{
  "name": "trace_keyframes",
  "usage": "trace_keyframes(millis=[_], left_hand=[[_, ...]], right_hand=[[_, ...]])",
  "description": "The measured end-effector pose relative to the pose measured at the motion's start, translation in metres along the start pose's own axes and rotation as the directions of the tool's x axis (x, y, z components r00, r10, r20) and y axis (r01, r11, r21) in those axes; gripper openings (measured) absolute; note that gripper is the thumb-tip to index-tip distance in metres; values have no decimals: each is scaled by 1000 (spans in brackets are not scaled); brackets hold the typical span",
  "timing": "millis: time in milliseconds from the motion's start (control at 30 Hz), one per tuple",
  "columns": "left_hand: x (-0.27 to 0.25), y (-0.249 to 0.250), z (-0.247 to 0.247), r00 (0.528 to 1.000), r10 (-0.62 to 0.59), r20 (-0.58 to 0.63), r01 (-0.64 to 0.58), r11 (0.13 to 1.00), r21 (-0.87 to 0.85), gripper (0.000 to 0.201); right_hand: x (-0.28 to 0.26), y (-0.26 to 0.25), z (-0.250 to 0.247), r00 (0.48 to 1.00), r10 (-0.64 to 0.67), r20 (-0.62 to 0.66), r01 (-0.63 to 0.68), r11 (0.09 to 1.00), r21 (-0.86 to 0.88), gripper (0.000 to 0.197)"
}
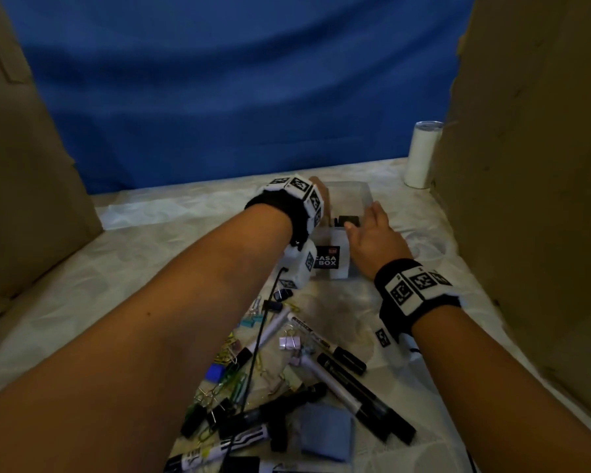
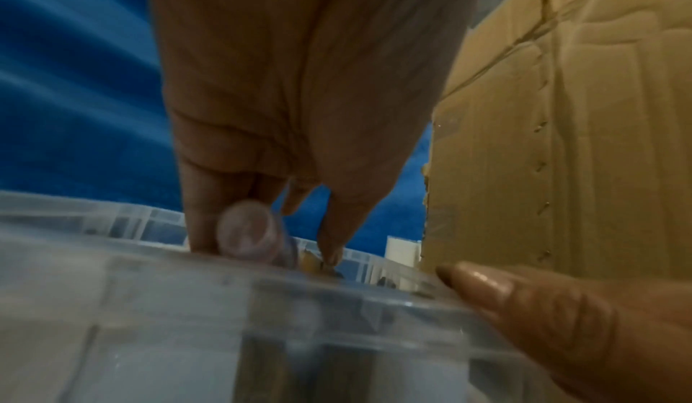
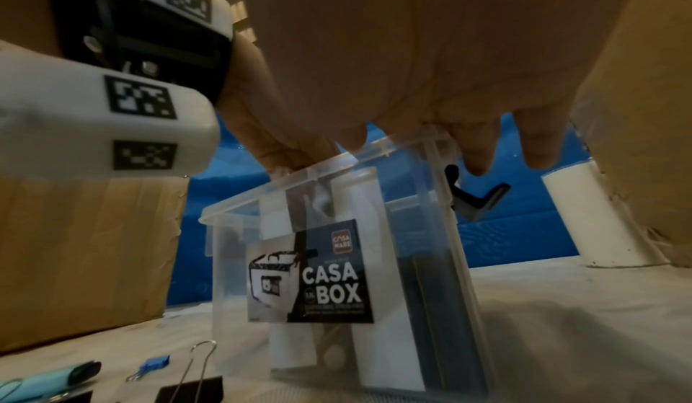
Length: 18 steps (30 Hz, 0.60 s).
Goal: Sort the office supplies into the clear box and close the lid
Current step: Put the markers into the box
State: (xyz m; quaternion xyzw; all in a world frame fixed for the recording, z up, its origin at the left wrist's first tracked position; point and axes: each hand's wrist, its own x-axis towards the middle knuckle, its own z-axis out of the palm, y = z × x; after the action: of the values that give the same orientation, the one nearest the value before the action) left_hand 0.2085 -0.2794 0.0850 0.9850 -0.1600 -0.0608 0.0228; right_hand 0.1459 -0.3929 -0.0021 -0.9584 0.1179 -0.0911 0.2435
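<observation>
The clear box (image 1: 339, 241) with a "CASA BOX" label stands open in the middle of the table, with white markers and dark items upright inside (image 3: 367, 261). My left hand (image 1: 320, 196) is over its left rim (image 2: 224, 306). Its fingers (image 2: 202, 226) hold a pale round-ended cylinder (image 2: 247, 229) just above the opening, and the thumb lies on the near rim. In the right wrist view the left hand (image 3: 279, 149) shows at the box's top left. My right hand (image 1: 372, 233) reaches over the right rim with fingers (image 3: 539, 155) straight, beside a black latch (image 3: 477, 199).
Loose markers, binder clips and paper clips (image 1: 287, 370) lie in a pile near me, with a blue pad (image 1: 328, 435) and a black cable (image 1: 256, 353). A white tumbler (image 1: 422, 155) stands back right. Cardboard walls (image 1: 24, 165) close in both sides.
</observation>
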Motion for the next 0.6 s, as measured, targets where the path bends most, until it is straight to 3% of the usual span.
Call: trace_keyframes(millis=[33, 167, 267, 400, 467, 533, 600], left_hand=[[1, 1, 2, 999, 31, -18, -30, 997, 70, 55], [-2, -9, 0, 985, 130, -113, -126, 991, 43, 54], [-33, -28, -8, 963, 197, -186, -204, 979, -21, 57], [-91, -73, 5, 906, 312, -286, -328, 944, -10, 29], [-115, -94, 21, 915, 336, -221, -343, 939, 9, 20], [-129, -111, 40, 944, 317, -89, -318, 948, 12, 20], [-135, -120, 57, 950, 305, 60, -304, 952, -27, 22]], right_hand=[[0, 1, 0, 1000, -3, 5, 3, 1000, -4, 67], [2, 4, -2, 999, -15, 29, 14, 1000, 23, 67], [2, 5, -5, 999, -23, 48, 19, 995, 97, 67], [-20, 8, -14, 1000, -6, 19, 2, 979, 205, 82], [-40, 9, -17, 996, -37, -87, 52, 983, 175, 77], [-60, 9, -19, 990, -94, -108, 106, 987, 116, 56], [-74, 6, -20, 983, -118, 142, 114, 993, 41, 33]])
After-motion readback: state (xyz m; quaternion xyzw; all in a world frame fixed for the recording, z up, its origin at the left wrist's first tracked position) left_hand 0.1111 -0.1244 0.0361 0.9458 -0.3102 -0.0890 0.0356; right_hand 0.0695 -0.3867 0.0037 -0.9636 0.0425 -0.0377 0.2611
